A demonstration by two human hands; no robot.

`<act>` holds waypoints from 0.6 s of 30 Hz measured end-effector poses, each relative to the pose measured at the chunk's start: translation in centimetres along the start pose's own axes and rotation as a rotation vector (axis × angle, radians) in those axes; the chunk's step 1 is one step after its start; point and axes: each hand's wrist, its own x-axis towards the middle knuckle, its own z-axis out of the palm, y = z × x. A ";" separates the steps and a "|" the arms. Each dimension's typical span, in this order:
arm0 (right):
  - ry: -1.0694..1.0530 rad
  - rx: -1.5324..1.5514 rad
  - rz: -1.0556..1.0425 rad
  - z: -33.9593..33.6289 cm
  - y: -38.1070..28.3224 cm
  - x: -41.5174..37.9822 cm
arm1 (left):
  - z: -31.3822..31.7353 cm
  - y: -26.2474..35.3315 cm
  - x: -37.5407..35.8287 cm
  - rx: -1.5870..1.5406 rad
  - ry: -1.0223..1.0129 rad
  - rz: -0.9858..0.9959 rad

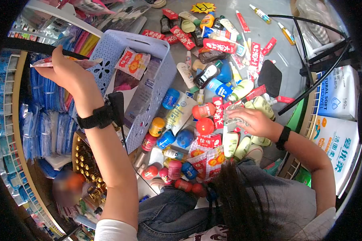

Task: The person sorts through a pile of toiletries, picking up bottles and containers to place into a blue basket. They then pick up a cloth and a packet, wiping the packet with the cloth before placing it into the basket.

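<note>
My left hand (64, 68) is raised at the upper left, closed on a flat pink packet (48, 62) beside the lilac basket. In the lilac basket (159, 76) lies a pink and orange packet (132, 63) on top of other items. My right hand (249, 120) reaches over the pile on the floor, its fingers curled round a clear, shiny item (234, 122) that I cannot make out well. Below it stand pale green bottles (230, 143). Red boxes (218, 112), a red round container (205, 126) and more pink packets (209, 162) lie left of it.
Bottles, tubes and red boxes cover the grey floor (237, 8). A black wire frame (305, 60) stands at the upper right, beside stacked towel packs (338, 94). Shelves with blue packages (40, 128) and gold-capped bottles (86, 162) are at the left.
</note>
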 end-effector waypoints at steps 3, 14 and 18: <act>-0.017 0.009 -0.006 0.1 -0.1 0.1 | -0.1 -0.7 0.5 -0.026 0.004 0.032; 0.005 0.049 0.042 0.3 -0.2 0.1 | 0.0 0.0 -0.4 -0.038 -0.013 -0.030; 0.013 0.053 0.067 0.4 -0.1 0.2 | -0.1 -0.2 0.0 -0.030 -0.009 -0.012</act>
